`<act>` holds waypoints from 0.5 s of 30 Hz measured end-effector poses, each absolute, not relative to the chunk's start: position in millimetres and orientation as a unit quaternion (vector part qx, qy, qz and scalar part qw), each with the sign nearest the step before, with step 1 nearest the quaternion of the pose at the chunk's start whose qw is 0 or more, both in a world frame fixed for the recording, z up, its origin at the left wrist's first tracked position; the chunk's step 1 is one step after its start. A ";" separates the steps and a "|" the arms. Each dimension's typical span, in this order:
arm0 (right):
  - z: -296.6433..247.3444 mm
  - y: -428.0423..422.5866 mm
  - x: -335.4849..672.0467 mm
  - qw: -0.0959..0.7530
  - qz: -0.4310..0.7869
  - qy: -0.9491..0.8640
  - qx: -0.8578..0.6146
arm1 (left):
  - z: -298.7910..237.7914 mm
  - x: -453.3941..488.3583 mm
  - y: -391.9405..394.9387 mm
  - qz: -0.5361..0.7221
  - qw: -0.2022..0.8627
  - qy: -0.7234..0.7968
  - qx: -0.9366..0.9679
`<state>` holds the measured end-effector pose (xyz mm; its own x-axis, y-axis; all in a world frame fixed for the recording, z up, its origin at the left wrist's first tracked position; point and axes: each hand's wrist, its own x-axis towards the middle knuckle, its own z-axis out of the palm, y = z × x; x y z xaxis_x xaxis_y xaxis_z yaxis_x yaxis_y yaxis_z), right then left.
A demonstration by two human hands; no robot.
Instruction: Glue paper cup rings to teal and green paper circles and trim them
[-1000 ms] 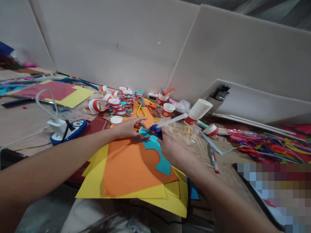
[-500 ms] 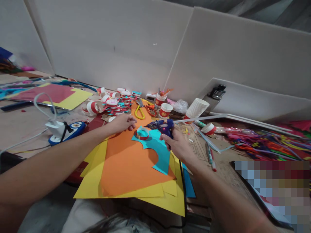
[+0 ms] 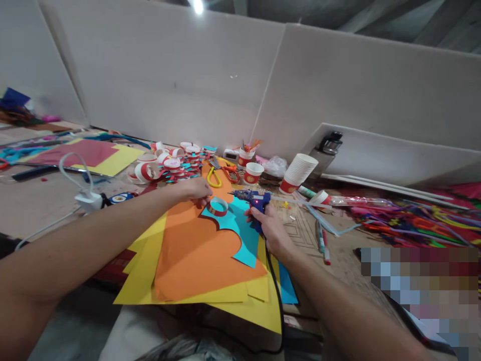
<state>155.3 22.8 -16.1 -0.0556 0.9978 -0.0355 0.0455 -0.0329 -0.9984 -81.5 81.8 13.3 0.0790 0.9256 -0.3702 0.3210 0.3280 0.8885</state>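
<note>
My right hand [image 3: 272, 228] is wrapped round the grip of a blue hot glue gun [image 3: 255, 196], its nozzle pointing left and a long glue stick running out of its back. A small red light glows on its side. My left hand [image 3: 199, 191] has its fingers curled together, fingertips low beside the left edge of a ring cut from a paper cup [image 3: 218, 206]. Whether they hold anything is hidden. That ring stands on a turquoise paper sheet [image 3: 244, 240] with a scalloped edge, which lies over orange paper [image 3: 195, 260].
Behind my hands are scissors [image 3: 214, 175], a paper cup [image 3: 253, 173], stacked cups [image 3: 298, 173] and several decorated cup rings [image 3: 173, 168]. Pipe cleaners [image 3: 409, 223] lie right, near markers [image 3: 323, 243]. A plugged-in charger [image 3: 89, 200] sits left; the black cord [image 3: 278, 296] hangs over the front edge.
My left hand has come down closer to the cup ring. The glue gun has dropped slightly and stays in my right hand. The head view has tilted up a little.
</note>
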 end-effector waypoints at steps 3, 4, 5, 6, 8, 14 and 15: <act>-15.9 22.3 154.9 0.465 0.500 -0.526 -0.507 | 14.4 -77.0 78.3 0.273 0.556 0.622 0.478; -15.8 22.0 154.8 0.463 0.497 -0.529 -0.508 | 13.9 -76.0 77.6 0.272 0.563 0.621 0.474; -15.7 21.7 154.7 0.462 0.496 -0.531 -0.509 | 13.1 -75.3 77.1 0.274 0.569 0.617 0.469; -15.6 21.3 154.6 0.462 0.495 -0.532 -0.508 | 12.0 -74.9 76.5 0.275 0.577 0.613 0.464; -14.8 20.5 154.5 0.465 0.491 -0.537 -0.504 | 9.4 -74.5 74.8 0.275 0.594 0.602 0.457; -1.6 15.6 156.0 0.490 0.446 -0.569 -0.487 | 0.4 -71.1 65.4 0.404 0.617 0.509 0.443; 2.7 13.8 156.5 0.497 0.431 -0.579 -0.481 | 0.1 -69.8 63.5 0.440 0.614 0.490 0.435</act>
<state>156.5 13.8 2.7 -0.0432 0.9859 0.1617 0.1276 0.1660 -0.9778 -69.8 63.5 0.1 0.1315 0.9669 -0.2188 -0.1145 0.2340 0.9655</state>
